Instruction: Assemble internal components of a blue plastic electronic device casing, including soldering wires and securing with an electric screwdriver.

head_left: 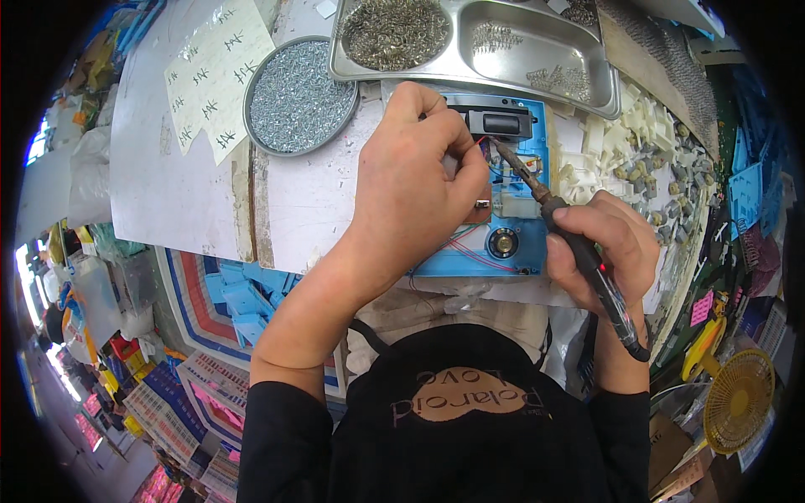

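A blue plastic housing (453, 267) lies on the table in front of me, with wires, a reddish-brown circuit board (480, 213), a round speaker (503, 243) and a black part (501, 123) inside. My right hand (619, 243) is closed around a black-handled soldering iron (585, 258). The iron's tip reaches in beside the black part, close to my left fingertips. Above the housing, my left hand (411, 180) is closed in a pinch at a thin red wire (483, 140). Its palm covers the housing's left side.
A round dish of small metal screws (302, 99) stands at the back left. Behind the housing, a steel compartment tray (470, 84) holds springs. White plastic parts (616, 155) and greyish pieces are heaped on the right. Blue parts (243, 298) fill a container lower left; a yellow fan (740, 402) stands lower right.
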{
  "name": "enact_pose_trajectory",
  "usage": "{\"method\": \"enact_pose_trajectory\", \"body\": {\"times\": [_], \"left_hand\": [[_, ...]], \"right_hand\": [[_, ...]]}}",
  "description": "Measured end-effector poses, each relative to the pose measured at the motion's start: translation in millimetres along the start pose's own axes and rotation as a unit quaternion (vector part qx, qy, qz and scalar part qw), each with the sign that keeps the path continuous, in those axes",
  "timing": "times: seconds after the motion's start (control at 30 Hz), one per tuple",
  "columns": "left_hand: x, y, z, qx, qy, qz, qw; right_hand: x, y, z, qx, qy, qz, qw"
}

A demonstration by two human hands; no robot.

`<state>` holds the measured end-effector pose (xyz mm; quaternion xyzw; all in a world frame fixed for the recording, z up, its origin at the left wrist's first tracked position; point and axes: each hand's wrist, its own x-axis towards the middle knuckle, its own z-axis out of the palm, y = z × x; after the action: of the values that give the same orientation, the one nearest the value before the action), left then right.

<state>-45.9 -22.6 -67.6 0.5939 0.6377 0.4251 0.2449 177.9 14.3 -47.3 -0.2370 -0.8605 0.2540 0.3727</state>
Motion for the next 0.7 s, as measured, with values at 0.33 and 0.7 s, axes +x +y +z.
{"method": "enact_pose_trajectory", "body": {"times": [0.33,0.7], "left_hand": [[0,-3,2,0.019,0.005,0.013,1.0],[0,-3,3,0.04,0.01,0.022,0.999]], "right_hand": [[-3,-2,-10,0.008,-0.011,0.031,0.999],[1,1,0,0.002,-0.006,0.041,0.999]]}}
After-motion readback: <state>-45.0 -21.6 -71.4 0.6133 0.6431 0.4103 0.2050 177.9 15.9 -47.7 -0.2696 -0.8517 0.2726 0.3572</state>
